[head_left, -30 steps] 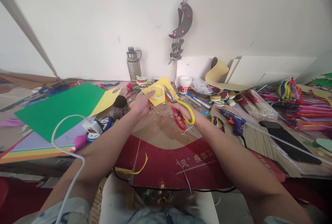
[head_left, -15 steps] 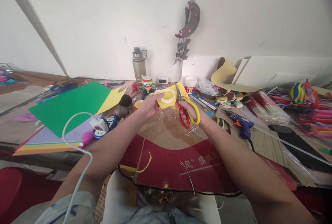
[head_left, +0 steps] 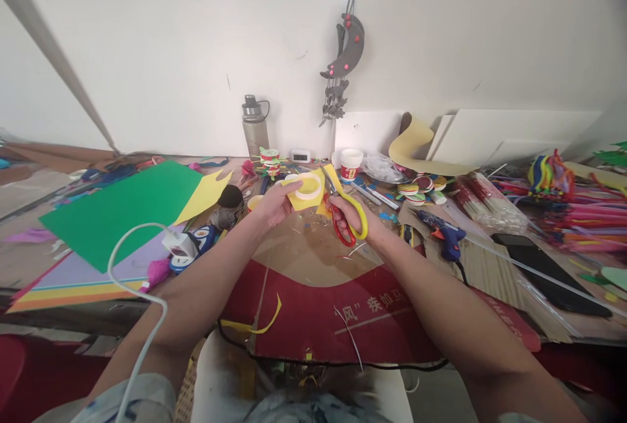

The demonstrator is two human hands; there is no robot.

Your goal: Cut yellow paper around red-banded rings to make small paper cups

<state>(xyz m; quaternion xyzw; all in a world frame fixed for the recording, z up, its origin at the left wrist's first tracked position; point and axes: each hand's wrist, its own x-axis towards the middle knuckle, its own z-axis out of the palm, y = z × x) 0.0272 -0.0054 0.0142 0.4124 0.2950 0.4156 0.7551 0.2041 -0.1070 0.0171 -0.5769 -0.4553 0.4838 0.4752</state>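
Observation:
My left hand [head_left: 275, 205] pinches a piece of yellow paper [head_left: 301, 203], its thumb on top. A white ring [head_left: 318, 184] lies against the paper's face under that thumb. My right hand [head_left: 349, 213] is closed around a pair of scissors [head_left: 363, 219] with one red and one yellow handle loop. The scissor blades point up and away, at the paper's right side, where a strip of yellow paper [head_left: 329, 176] stands off from the ringed part. Whether the blades are parted is hard to make out. Both hands are above the brown and red board.
Green paper [head_left: 127, 207] and a white charger [head_left: 180, 245] with its cable lie left. Behind stand a bottle [head_left: 255, 129] and a paper cup [head_left: 351, 165]. To the right are a blue glue gun [head_left: 447, 237], a black phone [head_left: 548, 273] and bundled pipe cleaners [head_left: 578, 214].
The blades have cut further into the yellow paper, and a strip at its right now stands apart from the ringed part. Both hands keep their holds; the view swung right and back.

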